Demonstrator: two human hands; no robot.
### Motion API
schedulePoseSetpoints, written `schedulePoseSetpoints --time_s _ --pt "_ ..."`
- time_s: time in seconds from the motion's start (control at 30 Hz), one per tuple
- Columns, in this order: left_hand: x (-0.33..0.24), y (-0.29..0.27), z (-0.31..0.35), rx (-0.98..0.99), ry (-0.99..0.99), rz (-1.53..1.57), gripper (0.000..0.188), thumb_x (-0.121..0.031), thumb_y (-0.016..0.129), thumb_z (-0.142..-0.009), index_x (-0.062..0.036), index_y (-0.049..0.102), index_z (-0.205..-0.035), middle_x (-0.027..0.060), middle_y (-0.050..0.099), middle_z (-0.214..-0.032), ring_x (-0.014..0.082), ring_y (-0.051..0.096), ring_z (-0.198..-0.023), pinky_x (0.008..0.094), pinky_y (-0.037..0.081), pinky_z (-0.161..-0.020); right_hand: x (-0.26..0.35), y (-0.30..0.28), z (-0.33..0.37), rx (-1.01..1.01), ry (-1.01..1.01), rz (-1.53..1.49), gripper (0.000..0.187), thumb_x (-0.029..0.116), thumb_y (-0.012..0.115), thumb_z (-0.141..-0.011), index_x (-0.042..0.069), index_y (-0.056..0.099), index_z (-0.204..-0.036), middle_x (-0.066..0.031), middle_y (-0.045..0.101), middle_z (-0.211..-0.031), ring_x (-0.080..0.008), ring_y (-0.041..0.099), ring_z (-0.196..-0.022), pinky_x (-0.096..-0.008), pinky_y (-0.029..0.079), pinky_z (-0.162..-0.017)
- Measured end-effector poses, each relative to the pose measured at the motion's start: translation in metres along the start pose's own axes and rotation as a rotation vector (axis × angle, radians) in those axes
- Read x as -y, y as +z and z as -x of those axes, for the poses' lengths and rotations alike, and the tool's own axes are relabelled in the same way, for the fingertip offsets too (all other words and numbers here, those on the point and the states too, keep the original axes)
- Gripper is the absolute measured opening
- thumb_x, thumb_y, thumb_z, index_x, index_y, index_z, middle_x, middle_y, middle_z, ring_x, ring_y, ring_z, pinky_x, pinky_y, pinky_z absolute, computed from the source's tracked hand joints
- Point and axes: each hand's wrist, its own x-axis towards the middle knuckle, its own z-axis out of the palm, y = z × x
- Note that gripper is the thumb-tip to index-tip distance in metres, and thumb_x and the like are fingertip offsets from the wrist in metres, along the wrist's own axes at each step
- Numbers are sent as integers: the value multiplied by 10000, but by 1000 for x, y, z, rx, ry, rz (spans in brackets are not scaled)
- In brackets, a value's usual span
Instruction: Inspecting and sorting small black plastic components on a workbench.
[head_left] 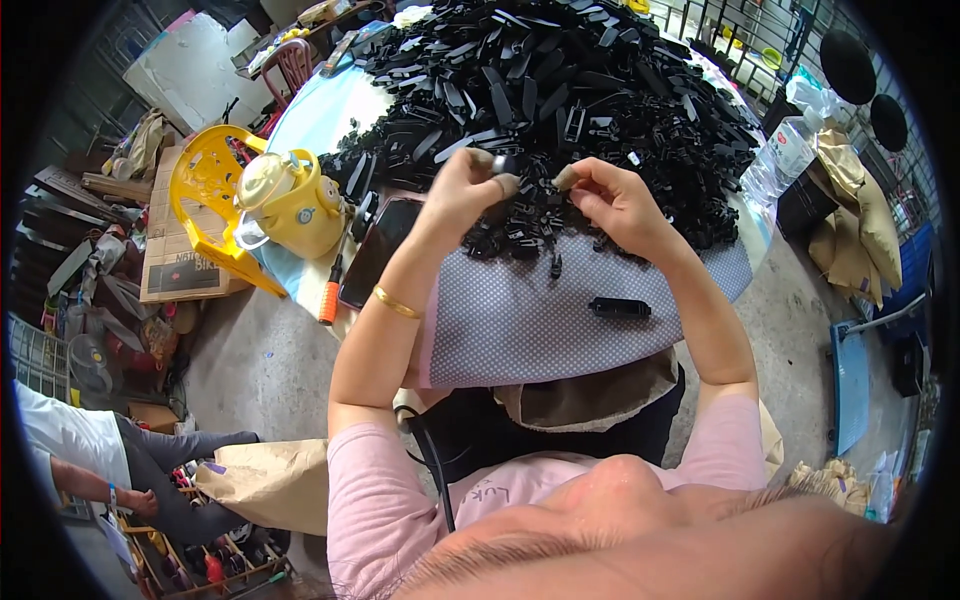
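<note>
Both hands are raised over the near edge of a large heap of black plastic parts (pixel 560 85). My left hand (pixel 468 192) is closed, its fingertips drawn together by a small dark piece with a pale end; its exact kind cannot be made out. Across a narrow gap, my right hand (pixel 612 203) pinches thumb and forefinger together, and whatever lies between them is too small to name. Pale coverings show on some fingertips. Below the hands, small black clip-like pieces (pixel 525 228) spill onto a grey dotted mat (pixel 500 335). One long black part (pixel 620 308) rests alone on the mat.
Left of the mat lie a dark phone (pixel 385 250) and an orange-handled screwdriver (pixel 329 302). A yellow kettle-shaped jug (pixel 300 215) stands near a yellow plastic chair (pixel 195 190). A clear plastic bottle (pixel 782 160) is at right. Another person (pixel 75 440) sits at lower left.
</note>
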Motion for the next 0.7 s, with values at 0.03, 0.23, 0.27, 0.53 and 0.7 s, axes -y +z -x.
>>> schedulePoseSetpoints --time_s 0.03,0.23,0.27,0.53,0.7 --pt "2 6 4 59 -121 88 551 -185 731 -753 40 436 -1160 80 595 -899 126 603 -797 230 490 -638 4 0 2 -10 96 -101 166 26 554 -830 10 583 -993 -11 575 -766 -53 517 -643 -205 460 -599" --pt "15 22 11 265 -323 558 348 -215 579 -897 -34 489 -1180 46 574 -976 111 602 -803 250 534 -660 12 14 5 -15 171 -270 157 -10 519 -870 2 573 -1017 7 569 -796 -37 537 -692 -188 467 -641" --pt "12 24 14 265 -345 620 323 -211 558 -910 -36 495 -1174 47 580 -974 113 601 -799 252 535 -664 8 18 6 -38 157 -246 150 -8 520 -871 3 575 -1010 4 576 -804 -39 546 -708 -190 469 -645" --pt "11 20 10 39 -131 527 351 -133 602 -858 56 450 -1112 40 534 -789 90 536 -620 238 519 -573 -5 -11 1 180 72 -76 164 -54 545 -733 -14 621 -873 -17 592 -808 -67 541 -703 -207 453 -630" --pt "9 12 8 55 -113 598 293 -142 609 -865 23 481 -1071 25 542 -784 91 538 -621 218 478 -570 16 0 4 694 31 378 205 106 697 -707 124 709 -910 -82 581 -820 -234 590 -727 -329 482 -694"
